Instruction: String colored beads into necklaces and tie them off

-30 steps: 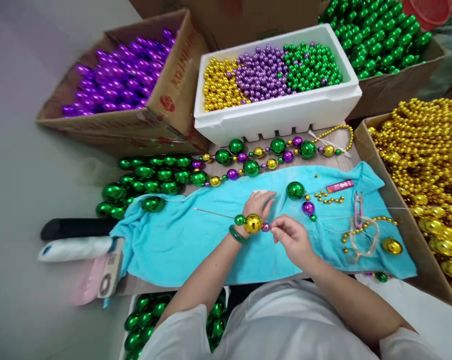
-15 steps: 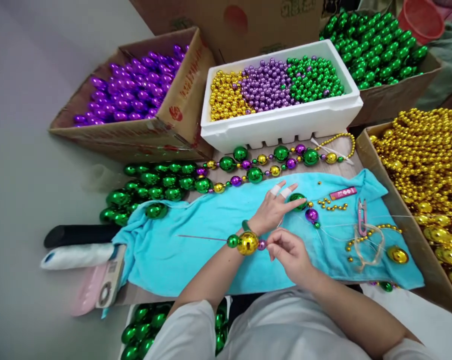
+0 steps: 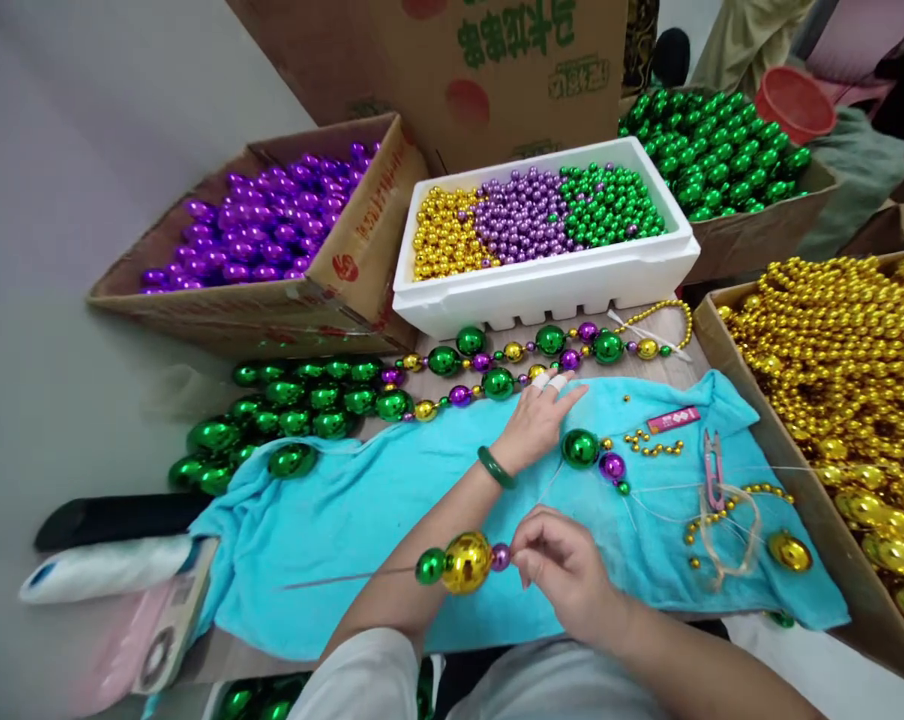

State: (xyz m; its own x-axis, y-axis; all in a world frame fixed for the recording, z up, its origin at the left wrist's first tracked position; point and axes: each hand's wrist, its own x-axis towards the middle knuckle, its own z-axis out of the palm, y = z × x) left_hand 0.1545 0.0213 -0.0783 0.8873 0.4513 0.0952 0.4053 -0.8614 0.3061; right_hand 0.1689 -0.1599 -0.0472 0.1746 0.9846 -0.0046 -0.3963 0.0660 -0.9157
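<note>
My right hand (image 3: 564, 570) is closed in a pinch at the end of a long thin needle (image 3: 324, 580). Threaded on it are a green bead (image 3: 430, 566), a large gold bead (image 3: 467, 562) and a small purple bead (image 3: 501, 556) against my fingertips. The needle crosses above my left forearm, which wears a green bangle (image 3: 495, 468). My left hand (image 3: 536, 425) reaches forward with fingers stretched out, two wrapped in white tape. Its fingertips are by the lower row of a strung bead garland (image 3: 498, 383); contact is unclear. To its right lie a big green bead (image 3: 579, 448) and a purple bead (image 3: 612, 467) on thread.
A turquoise towel (image 3: 332, 540) covers the table. On it lie pink thread snips (image 3: 713, 470), loose gold beads (image 3: 654, 442) and a gold ball (image 3: 789, 551). Behind stand a white foam box (image 3: 549, 290) of small beads and a carton (image 3: 347, 250) of purple ones. Another carton (image 3: 819, 500) holds gold beads.
My left hand has moved from beside the big green bead toward the garland. The right hand still pinches the needle, now lower in view. The whole scene has shifted as the camera tilted.
</note>
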